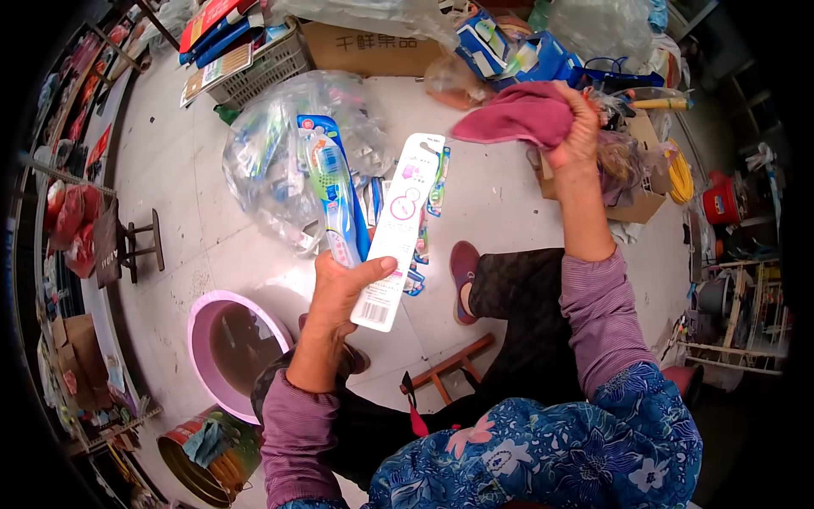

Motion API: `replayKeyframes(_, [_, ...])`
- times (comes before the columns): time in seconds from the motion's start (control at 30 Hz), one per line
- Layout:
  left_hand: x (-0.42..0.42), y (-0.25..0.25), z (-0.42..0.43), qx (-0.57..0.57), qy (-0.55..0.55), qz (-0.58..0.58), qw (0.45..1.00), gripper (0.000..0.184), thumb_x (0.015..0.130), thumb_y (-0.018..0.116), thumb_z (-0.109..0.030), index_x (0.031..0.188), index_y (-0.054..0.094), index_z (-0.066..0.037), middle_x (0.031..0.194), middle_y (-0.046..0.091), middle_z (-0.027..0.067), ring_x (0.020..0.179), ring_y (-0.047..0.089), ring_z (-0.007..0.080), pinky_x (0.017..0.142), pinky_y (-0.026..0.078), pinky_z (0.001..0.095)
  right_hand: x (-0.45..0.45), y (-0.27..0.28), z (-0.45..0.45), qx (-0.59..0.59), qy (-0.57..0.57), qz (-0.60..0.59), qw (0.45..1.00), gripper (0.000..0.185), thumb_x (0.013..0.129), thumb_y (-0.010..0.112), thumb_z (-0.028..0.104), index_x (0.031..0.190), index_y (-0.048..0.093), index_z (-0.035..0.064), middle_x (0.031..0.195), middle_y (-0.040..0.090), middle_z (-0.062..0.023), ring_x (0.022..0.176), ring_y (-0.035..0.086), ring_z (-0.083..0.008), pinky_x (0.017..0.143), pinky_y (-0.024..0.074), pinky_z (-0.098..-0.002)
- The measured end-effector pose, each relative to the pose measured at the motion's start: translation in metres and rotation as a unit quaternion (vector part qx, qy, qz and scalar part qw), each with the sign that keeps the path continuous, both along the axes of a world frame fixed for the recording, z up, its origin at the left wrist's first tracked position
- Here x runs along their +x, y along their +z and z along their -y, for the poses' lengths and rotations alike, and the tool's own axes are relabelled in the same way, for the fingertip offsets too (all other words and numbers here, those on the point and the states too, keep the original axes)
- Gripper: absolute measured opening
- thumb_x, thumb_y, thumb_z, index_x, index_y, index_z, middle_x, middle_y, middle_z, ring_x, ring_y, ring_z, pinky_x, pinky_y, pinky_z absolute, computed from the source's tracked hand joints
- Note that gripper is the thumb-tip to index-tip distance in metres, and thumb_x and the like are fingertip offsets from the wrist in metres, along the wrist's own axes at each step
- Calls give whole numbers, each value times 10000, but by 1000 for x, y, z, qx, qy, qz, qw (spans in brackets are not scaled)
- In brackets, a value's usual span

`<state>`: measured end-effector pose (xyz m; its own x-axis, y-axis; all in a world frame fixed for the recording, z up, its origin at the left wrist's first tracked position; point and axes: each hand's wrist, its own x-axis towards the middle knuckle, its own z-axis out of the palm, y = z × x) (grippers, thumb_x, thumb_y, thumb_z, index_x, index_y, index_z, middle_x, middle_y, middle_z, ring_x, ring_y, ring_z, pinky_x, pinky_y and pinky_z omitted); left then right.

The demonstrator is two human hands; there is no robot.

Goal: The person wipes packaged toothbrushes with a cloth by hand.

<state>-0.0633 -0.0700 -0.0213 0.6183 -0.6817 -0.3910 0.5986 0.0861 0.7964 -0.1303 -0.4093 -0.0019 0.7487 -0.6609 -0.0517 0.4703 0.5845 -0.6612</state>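
Note:
My left hand (339, 293) grips packaged toothbrushes near their lower ends. One toothbrush pack (335, 182) faces me with its clear front and blue-green print. Beside it, a second toothbrush pack (403, 212) shows its white printed back and barcode, with my thumb across it. A dark pink cloth (521, 116) is bunched in my right hand (578, 136), raised to the upper right and apart from the packs. Below and behind the white pack, more toothbrush packs (438, 182) lie on the floor, partly hidden. A large clear plastic bag (271, 161) of packs rests behind my left hand.
A pink basin (201, 327) of murky water stands at lower left, near a tin (182, 462) with a rag. Behind are a grey crate (263, 72), a cardboard box (365, 53) and blue boxes (534, 64). A wooden stool (445, 369) sits between my legs.

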Motion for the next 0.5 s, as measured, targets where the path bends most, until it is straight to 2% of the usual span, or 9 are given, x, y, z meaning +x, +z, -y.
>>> replayKeyframes(0.07, [3,-4,-5,4,13,-10,1000,515,720,713,13,1192,523,94,1012,658,177,828,674,225,739,561,346,-8,-1,19,3,-53,8,999,139,781,650,52,905,599,17,915,653,-154,823,652,-290,826,546,-419])
replayKeyframes(0.13, [4,-13,-4,-2,48,-1,999,490,723,726,4,1171,540,77,995,660,163,837,672,222,750,558,340,-9,3,11,5,-53,-12,999,188,773,651,54,944,595,-3,913,646,-153,806,651,-277,800,553,-408])
replayKeyframes(0.2, [5,-17,0,-9,96,-11,995,453,730,734,1,1144,559,53,988,660,151,850,669,216,755,556,338,-10,2,-12,-68,168,-150,972,213,771,664,69,961,613,-13,880,644,-135,787,649,-237,759,552,-352])
replayKeyframes(0.27, [2,-17,5,-11,105,-18,994,433,732,747,-3,1125,569,36,989,660,143,853,669,208,750,557,332,2,-1,-53,-143,248,-213,934,225,781,693,117,955,636,-13,863,647,-102,777,641,-186,718,538,-293])
replayKeyframes(0.4, [-3,-20,14,-12,85,-17,996,466,731,762,-17,1147,561,43,993,659,132,841,667,194,745,559,315,18,-26,-125,-123,368,-241,890,256,788,716,103,973,646,-60,916,668,-109,817,647,-152,722,532,-274])
replayKeyframes(0.47, [-4,-22,14,10,59,-20,998,477,731,764,-19,1155,557,51,1002,657,129,837,666,188,742,559,311,17,-26,-136,-104,369,-233,894,247,779,716,76,966,648,-70,918,672,-119,821,651,-157,736,533,-277])
replayKeyframes(0.5, [-5,-24,14,7,46,-5,999,457,772,751,-85,1158,554,58,1002,654,127,830,665,181,742,558,306,16,-25,-138,-85,369,-225,898,239,769,717,48,959,649,-81,920,677,-129,825,655,-162,749,533,-279])
